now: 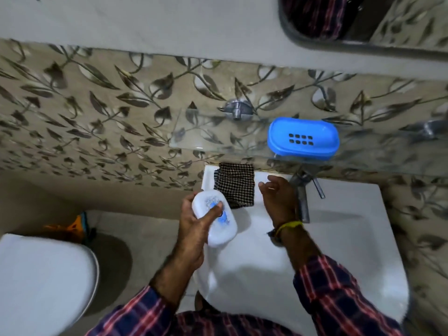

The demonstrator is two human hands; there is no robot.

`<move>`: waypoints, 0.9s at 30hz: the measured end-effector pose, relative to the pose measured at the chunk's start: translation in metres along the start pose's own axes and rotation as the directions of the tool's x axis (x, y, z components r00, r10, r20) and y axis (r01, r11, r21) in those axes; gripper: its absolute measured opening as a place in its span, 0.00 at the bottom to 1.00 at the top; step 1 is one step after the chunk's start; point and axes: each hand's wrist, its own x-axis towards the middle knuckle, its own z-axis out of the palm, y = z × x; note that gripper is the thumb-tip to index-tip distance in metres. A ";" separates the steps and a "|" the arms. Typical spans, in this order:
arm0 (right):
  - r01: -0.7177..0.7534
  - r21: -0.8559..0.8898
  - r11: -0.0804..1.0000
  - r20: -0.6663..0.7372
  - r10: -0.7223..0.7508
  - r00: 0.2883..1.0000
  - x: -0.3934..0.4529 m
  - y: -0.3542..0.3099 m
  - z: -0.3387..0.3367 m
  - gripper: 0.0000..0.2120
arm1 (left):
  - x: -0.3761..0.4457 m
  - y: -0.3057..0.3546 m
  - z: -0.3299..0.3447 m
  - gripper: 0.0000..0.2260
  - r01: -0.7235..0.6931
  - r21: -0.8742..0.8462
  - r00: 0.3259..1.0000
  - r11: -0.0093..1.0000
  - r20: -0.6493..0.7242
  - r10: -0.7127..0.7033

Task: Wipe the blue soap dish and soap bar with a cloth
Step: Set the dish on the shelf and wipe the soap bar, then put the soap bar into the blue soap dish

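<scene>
1. Blue soap dish [303, 138] sits empty on the glass shelf [218, 132].
2. Left hand [194, 226] grips the white soap bar [214, 220]; thumb hides part.
3. Right hand [278, 200] hangs slack, fingers spread, beside the checked cloth [235, 185] on the sink [339, 238] rim.

Your left hand [194, 226] is closed around a white soap bar [214, 218], thumb pressed across its top face and the other fingers wrapped underneath, out of sight. The forearm runs up from the lower middle of the frame, its checked sleeve [135, 314] pushed back from the wrist. Your right hand [278, 197] hangs empty with its back to the camera, fingers loosely spread and slightly curled, their tips pointing away from you and to the left. A yellow thread band [289, 225] circles that wrist, and the matching checked sleeve covers the forearm below it.
</scene>
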 end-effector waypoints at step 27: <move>0.650 -0.495 0.576 0.292 -0.594 0.749 0.017 -0.155 -0.136 0.23 | -0.058 -0.012 0.074 0.36 0.601 -0.416 0.786 0.682 0.462 -0.411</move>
